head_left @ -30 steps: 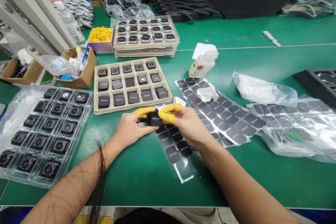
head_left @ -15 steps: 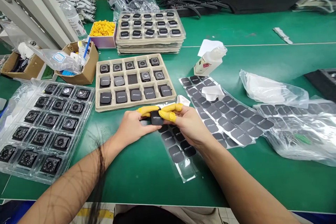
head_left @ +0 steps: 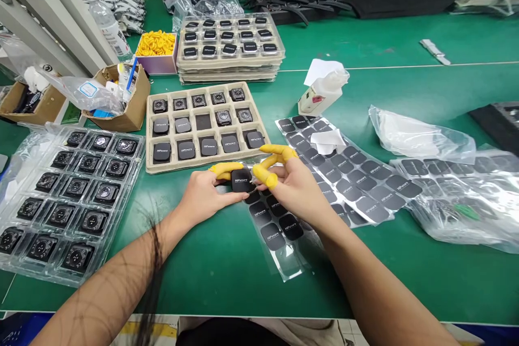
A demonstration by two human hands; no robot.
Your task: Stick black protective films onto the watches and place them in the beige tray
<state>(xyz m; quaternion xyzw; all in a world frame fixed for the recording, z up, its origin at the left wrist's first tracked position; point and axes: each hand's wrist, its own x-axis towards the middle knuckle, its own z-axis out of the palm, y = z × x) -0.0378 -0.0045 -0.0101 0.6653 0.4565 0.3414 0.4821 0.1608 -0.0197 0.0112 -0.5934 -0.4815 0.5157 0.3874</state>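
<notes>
Above the green surface [head_left: 211, 270], a black watch case [head_left: 240, 180] is pinched by the left hand [head_left: 203, 192] — likely steadied for the right hand [head_left: 298, 184] alongside, whose grip cannot be told.

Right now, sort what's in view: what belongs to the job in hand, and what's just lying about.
Likely part of the job:
HiFuture-labelled watch case, held in the left hand
HiFuture sticker sheet
beige compartment tray

Seemingly just lying about:
clear water bottle
pale watch strap
</notes>
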